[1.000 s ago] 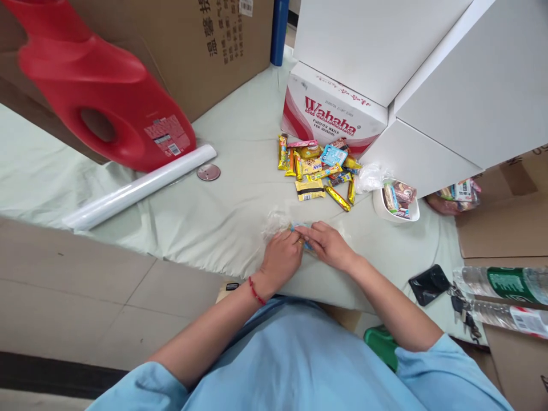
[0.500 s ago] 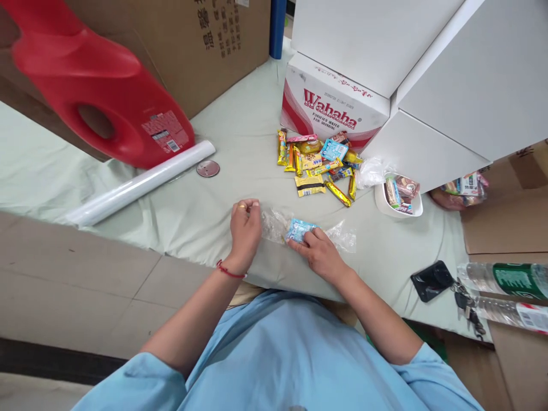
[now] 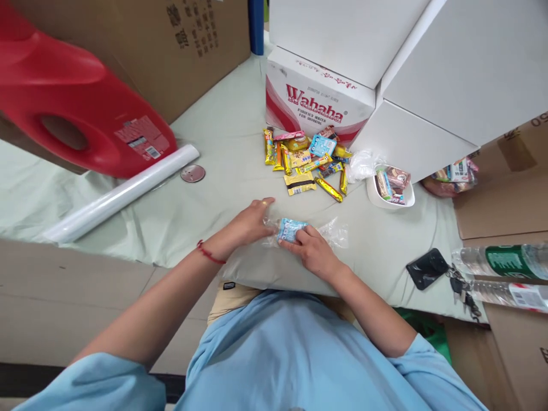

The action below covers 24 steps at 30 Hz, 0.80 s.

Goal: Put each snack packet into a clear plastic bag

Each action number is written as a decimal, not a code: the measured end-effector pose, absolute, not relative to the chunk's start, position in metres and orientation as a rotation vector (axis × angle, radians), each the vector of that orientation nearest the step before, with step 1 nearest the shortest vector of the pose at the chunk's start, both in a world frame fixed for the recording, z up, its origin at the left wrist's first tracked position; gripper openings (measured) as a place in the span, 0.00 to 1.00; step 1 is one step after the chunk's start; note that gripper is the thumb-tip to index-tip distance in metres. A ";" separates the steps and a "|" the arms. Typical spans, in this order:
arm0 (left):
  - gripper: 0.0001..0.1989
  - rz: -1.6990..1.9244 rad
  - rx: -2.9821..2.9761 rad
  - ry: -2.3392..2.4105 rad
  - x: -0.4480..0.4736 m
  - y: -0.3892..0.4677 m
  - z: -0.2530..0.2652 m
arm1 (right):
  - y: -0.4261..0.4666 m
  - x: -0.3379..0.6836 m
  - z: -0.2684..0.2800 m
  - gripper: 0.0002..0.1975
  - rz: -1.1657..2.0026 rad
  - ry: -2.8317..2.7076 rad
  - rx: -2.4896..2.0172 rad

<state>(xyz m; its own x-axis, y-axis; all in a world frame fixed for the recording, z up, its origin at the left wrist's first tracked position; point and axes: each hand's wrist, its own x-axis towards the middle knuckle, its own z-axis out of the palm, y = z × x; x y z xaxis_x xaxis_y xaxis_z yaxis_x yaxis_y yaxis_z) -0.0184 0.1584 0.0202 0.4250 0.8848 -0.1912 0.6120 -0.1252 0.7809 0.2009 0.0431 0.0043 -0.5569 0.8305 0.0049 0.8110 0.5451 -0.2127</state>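
A small blue snack packet lies on a crumpled sheet of clear plastic film near the front edge of the cloth-covered table. My right hand grips the packet's right end, its fingertips bent over the top. To the left, my left hand touches the film's left end, its thumb and fingers spread apart. Beyond both hands sits a pile of wrapped snacks in yellow, blue, pink and brown.
A white tub of snacks stands right of a crumpled clear bag. A plastic film roll, round tin and red jug are left. Boxes line the back; a phone and bottles lie right.
My left hand has opened from a closed pinch and moved onto the film's left end, beside the packet. My right hand stays on the packet. The camera view has shifted slightly.
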 end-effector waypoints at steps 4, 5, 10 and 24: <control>0.12 0.372 1.706 1.340 -0.047 0.144 0.021 | 0.050 0.206 0.009 0.22 0.494 -2.610 -1.423; 0.10 0.450 1.640 1.327 -0.048 0.138 0.025 | 0.052 0.207 0.010 0.21 0.529 -2.586 -1.420; 0.04 0.616 1.499 1.168 -0.004 0.105 0.041 | 0.053 0.205 0.006 0.18 0.535 -2.557 -1.376; 0.20 0.503 2.567 1.271 0.041 0.051 0.007 | 0.009 0.243 0.010 0.23 0.686 -1.750 -1.827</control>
